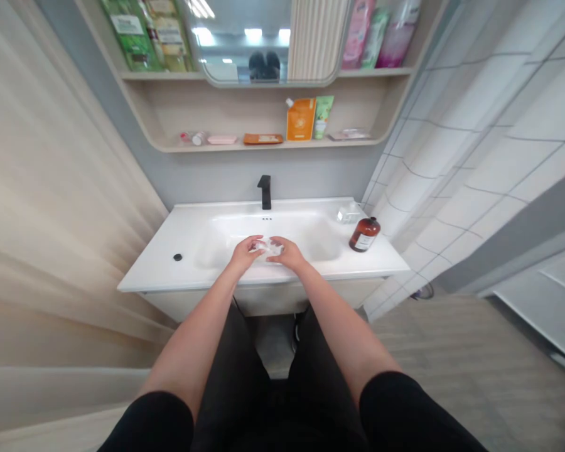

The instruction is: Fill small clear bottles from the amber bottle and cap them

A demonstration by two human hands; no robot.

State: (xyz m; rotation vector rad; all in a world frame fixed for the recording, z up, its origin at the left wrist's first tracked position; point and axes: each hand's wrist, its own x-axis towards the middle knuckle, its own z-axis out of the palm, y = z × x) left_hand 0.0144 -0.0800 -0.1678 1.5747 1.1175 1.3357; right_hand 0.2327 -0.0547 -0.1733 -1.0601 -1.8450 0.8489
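Over the front of the white sink basin (216, 242), my left hand (245, 252) and my right hand (290, 253) grip a small clear, whitish object (269, 247) from its two sides. Fingers and thumbs curl around it, and its exact kind is too small to make out. A brown bottle (365, 235) with a white label stands on the counter to the right. Behind it is a clear container (348, 213) with a white top. Left of the basin lies a small round black cap (177, 257).
A black faucet (265, 191) rises behind the basin. Above hangs a shelf unit (169, 125) with a mirror (245, 37), an orange pouch (301, 119), a green tube (322, 117) and several bottles. A beige curtain (66, 188) hangs at the left, a white tiled curtain (452, 150) at the right.
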